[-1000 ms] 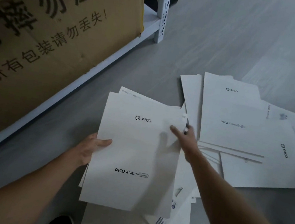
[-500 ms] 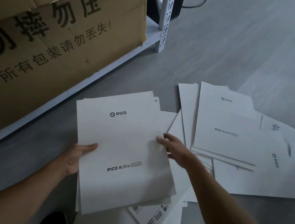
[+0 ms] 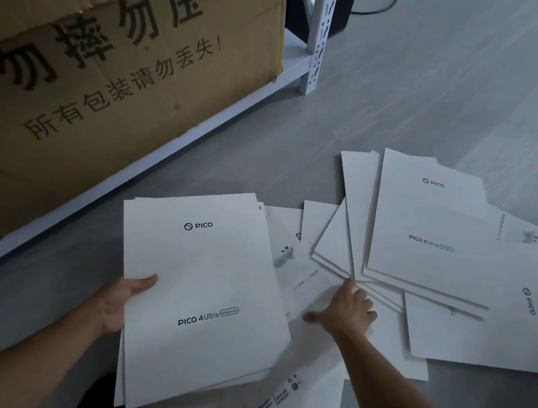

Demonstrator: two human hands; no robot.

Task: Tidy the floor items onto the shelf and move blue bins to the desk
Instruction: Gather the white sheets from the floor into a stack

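My left hand (image 3: 119, 300) grips the left edge of a small stack of flat white PICO 4 Ultra sleeves (image 3: 203, 295), thumb on top, held just above the floor. More white sleeves (image 3: 429, 233) lie fanned out on the grey floor to the right. My right hand (image 3: 347, 310) reaches over loose sleeves in the middle, fingers curled at the lower corner of the fanned pile; whether it pinches a sheet is hidden. A white metal shelf (image 3: 201, 135) runs along the left. No blue bins are in view.
A large brown cardboard box (image 3: 109, 53) with black printed characters fills the lowest shelf level. The shelf's white upright post (image 3: 319, 31) stands at the top centre, with a dark object and a black cable (image 3: 378, 8) behind it. Bare grey floor (image 3: 485, 78) extends to the upper right.
My right hand has left the held stack and moved right to the fanned pile on the floor. My left hand keeps its grip on the stack, which has shifted left.
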